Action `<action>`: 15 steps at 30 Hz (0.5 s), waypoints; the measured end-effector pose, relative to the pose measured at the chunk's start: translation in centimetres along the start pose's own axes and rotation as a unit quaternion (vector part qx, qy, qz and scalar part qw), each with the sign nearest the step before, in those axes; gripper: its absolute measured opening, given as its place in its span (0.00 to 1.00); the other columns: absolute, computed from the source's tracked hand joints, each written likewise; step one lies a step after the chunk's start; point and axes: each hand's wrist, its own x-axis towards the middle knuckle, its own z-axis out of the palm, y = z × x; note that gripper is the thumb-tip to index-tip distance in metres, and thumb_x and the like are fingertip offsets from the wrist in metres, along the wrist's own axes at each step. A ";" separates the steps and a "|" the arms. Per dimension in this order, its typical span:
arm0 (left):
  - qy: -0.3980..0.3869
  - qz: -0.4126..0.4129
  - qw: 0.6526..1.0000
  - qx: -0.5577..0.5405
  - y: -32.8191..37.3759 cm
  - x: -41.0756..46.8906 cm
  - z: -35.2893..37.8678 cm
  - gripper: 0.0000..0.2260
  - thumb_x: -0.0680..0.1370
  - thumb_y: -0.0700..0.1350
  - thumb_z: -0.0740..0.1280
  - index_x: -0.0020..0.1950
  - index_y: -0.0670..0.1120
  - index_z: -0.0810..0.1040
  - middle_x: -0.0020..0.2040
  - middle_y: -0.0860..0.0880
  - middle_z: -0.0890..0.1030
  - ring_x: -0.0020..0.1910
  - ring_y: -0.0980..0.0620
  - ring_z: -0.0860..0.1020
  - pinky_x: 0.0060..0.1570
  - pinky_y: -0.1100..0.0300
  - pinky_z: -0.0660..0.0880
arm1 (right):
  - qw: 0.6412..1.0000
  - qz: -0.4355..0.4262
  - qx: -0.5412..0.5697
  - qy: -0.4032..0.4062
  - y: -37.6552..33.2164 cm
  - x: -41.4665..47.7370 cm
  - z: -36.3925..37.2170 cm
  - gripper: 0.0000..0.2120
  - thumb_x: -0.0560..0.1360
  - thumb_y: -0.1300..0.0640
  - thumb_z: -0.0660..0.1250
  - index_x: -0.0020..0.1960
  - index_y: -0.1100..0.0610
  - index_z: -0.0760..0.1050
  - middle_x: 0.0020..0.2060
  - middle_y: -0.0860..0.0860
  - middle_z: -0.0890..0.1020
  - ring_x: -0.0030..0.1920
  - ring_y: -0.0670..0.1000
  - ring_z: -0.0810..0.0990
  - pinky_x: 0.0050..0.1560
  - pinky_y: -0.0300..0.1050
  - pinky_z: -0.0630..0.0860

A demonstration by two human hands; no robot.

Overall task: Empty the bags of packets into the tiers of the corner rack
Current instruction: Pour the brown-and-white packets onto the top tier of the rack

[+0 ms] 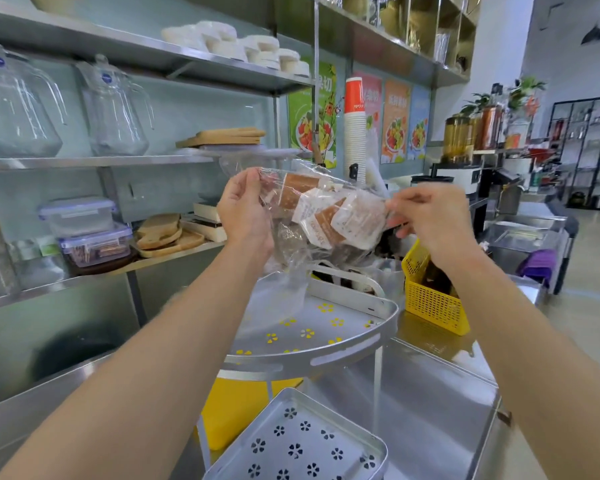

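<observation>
A clear plastic bag (323,216) full of brown and white packets hangs in the air between my hands, above the corner rack. My left hand (245,211) pinches the bag's left edge. My right hand (430,220) pinches its right edge. Below the bag lies the rack's upper tier (326,348), a silver quarter-round tray with flower-shaped holes and no packets showing on it. A lower silver tier (302,441) with the same holes sits nearer to me, also bare. Something yellow (236,407) lies under the upper tier.
A yellow mesh basket (433,299) stands right of the rack on the steel counter (426,382). Wall shelves on the left carry glass jugs (115,109), lidded boxes (90,233) and wooden boards (167,237). A stack of paper cups (355,133) rises behind the bag.
</observation>
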 end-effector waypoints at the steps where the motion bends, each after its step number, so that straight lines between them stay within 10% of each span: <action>1: 0.008 -0.018 0.999 -0.025 -0.3 -0.2 0.4 0.11 0.79 0.40 0.62 0.37 0.49 0.76 0.32 0.52 0.79 0.32 0.57 0.77 0.48 0.49 0.77 | 1.000 -0.019 -0.001 0.013 -0.7 0.4 -0.3 0.11 0.72 0.68 0.67 0.33 0.57 0.78 0.27 0.53 0.79 0.21 0.42 0.76 0.20 0.34 0.73; 15: -0.040 -0.032 0.979 0.197 1.6 0.4 -3.1 0.08 0.78 0.42 0.63 0.41 0.48 0.78 0.38 0.52 0.80 0.38 0.55 0.76 0.45 0.57 0.74 | 0.991 -0.094 -0.098 -0.012 -1.4 2.7 0.3 0.02 0.71 0.63 0.70 0.39 0.61 0.79 0.26 0.50 0.75 0.19 0.41 0.72 0.21 0.32 0.68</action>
